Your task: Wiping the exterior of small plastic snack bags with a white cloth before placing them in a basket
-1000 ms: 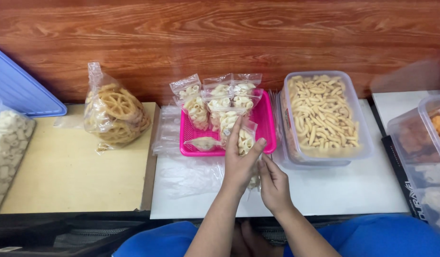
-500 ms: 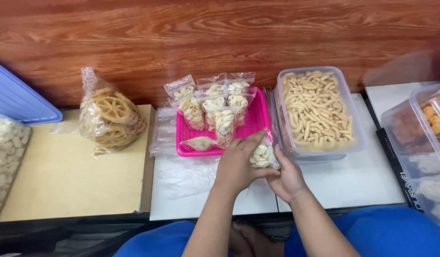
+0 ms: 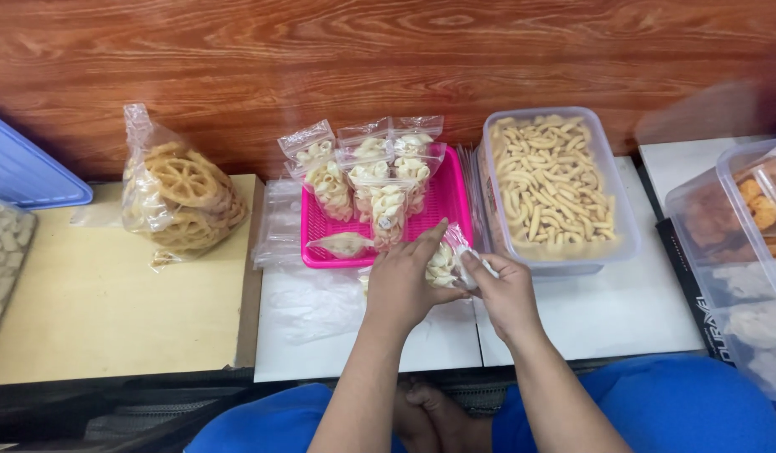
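My left hand (image 3: 402, 283) and my right hand (image 3: 504, 291) together hold a small clear packet of pale snacks (image 3: 442, 262) just in front of the pink basket (image 3: 453, 195). My right fingers pinch the packet's top edge, while my left hand cups its body. Several filled packets (image 3: 379, 176) stand upright in the pink basket, and one lies flat (image 3: 342, 244) at its front left. A clear tub of pale stick snacks (image 3: 549, 186) sits right of the basket, close to my right hand.
A bag of round lattice crackers (image 3: 182, 195) rests on a tan board (image 3: 94, 310) at left. Empty clear bags (image 3: 279, 222) lie beside the basket. A blue lid (image 3: 23, 172) and a bag of white chips (image 3: 0, 252) are far left. Stacked snack tubs (image 3: 740, 243) stand at right.
My hands have shifted slightly right and down with the packet. My right hand has moved from under the packet to its top edge.
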